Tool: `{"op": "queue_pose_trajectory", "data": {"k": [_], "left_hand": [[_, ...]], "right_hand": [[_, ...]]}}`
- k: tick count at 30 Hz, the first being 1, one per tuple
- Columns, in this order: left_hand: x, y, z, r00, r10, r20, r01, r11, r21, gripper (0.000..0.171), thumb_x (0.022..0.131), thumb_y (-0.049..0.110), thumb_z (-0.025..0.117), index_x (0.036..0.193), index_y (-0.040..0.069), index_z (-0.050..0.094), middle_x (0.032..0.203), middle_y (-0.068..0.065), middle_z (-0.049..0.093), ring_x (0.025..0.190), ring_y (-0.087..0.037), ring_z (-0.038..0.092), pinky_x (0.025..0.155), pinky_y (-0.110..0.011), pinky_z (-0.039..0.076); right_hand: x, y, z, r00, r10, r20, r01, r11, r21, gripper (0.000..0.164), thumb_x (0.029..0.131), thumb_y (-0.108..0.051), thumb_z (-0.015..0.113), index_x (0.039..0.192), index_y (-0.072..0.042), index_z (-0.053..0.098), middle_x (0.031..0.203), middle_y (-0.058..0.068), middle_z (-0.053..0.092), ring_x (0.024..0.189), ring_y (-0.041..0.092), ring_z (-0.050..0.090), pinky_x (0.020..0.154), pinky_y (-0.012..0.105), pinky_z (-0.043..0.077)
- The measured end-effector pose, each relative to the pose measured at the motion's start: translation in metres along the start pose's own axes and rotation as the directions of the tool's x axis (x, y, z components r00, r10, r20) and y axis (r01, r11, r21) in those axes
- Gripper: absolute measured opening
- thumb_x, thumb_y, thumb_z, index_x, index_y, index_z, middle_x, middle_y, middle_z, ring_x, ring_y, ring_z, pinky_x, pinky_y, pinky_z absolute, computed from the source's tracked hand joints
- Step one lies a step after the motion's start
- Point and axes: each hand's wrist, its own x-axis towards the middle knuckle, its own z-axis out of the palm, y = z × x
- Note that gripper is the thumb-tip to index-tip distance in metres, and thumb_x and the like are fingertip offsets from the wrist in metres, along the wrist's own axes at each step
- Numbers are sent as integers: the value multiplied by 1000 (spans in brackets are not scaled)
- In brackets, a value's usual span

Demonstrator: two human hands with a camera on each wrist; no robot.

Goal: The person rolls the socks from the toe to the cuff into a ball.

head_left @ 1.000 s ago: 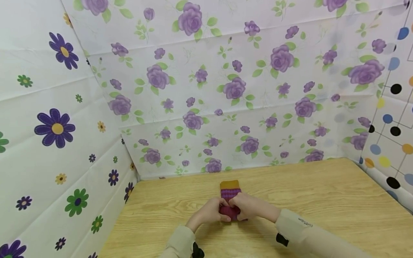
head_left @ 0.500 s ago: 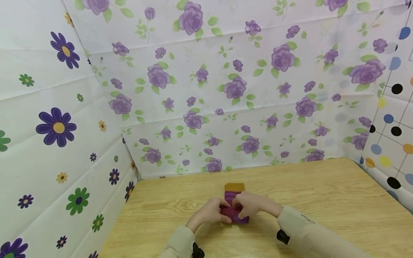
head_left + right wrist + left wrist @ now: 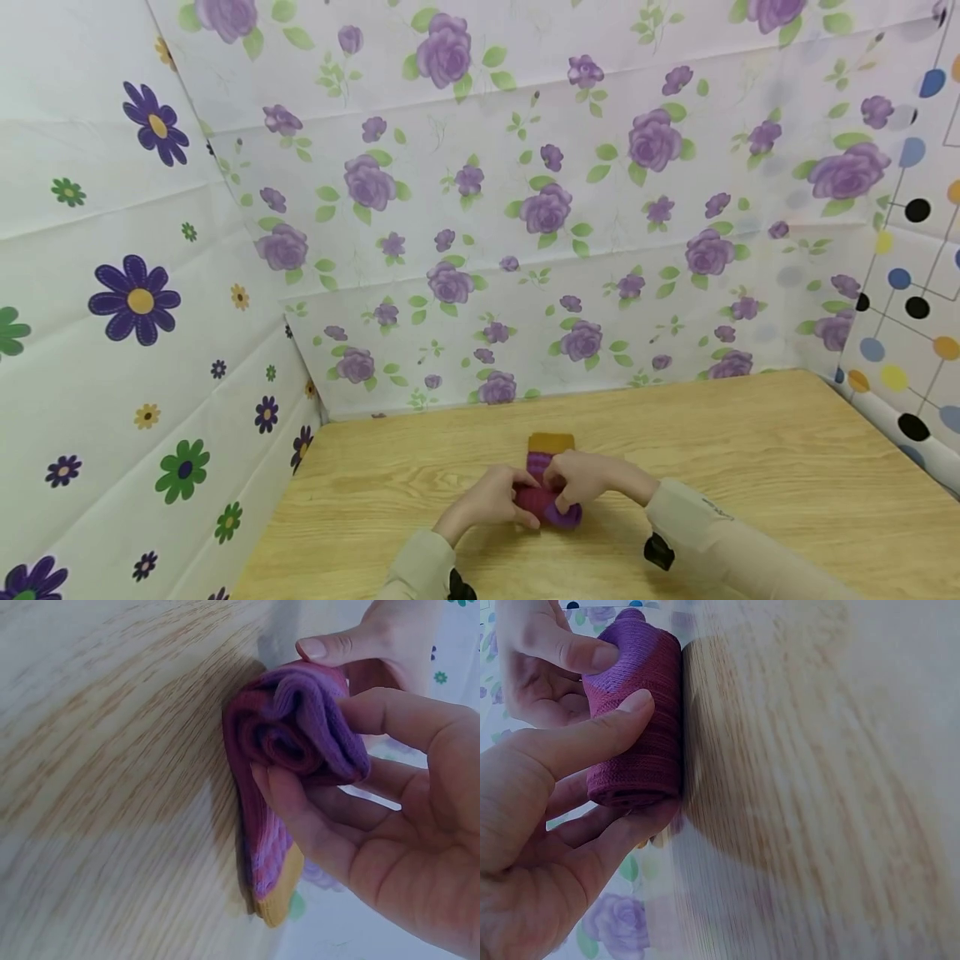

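Observation:
A pair of knitted socks (image 3: 534, 502), maroon and purple, lies on the table between my hands, its near part rolled into a thick cylinder. Beyond the roll a flat striped stretch runs away to a mustard end (image 3: 551, 442). My left hand (image 3: 491, 498) grips the roll's left side, thumb on the near face and fingers at its end and behind. At the right side my right hand (image 3: 587, 477) holds the roll between thumb and fingers. The right wrist view shows the roll's spiral end (image 3: 281, 746), with a loose purple fold (image 3: 319, 712) around it.
The wooden table (image 3: 712, 450) extends to both sides. A rose-patterned cloth (image 3: 465, 250) hangs behind it, with a daisy-patterned cloth (image 3: 187, 350) on the left and a dotted one (image 3: 900, 333) on the right.
The socks have shifted slightly right and nearer to me. More of the purple part now shows at the roll's right end. Both hands have kept hold.

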Motion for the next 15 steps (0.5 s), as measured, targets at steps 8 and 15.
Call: {"op": "queue_pose_trajectory", "data": {"k": [8, 15], "left_hand": [[0, 1, 1, 1000, 30, 3, -30, 1000, 7, 39, 71, 21, 87, 105, 9, 72, 99, 2, 72, 81, 3, 57, 71, -14, 47], [0, 0, 3, 1000, 19, 4, -19, 999, -26, 41, 72, 21, 86, 108, 8, 69, 104, -1, 70, 85, 0, 59, 71, -15, 49]], "right_hand": [[-2, 2, -3, 999, -20, 49, 17, 998, 61, 6, 76, -5, 69, 80, -10, 68, 63, -13, 49, 56, 0, 37, 52, 16, 30], [-2, -5, -4, 994, 32, 100, -34, 999, 16, 29, 77, -1, 66, 58, -15, 50, 53, -11, 30, 50, 2, 25, 49, 18, 21]]}}
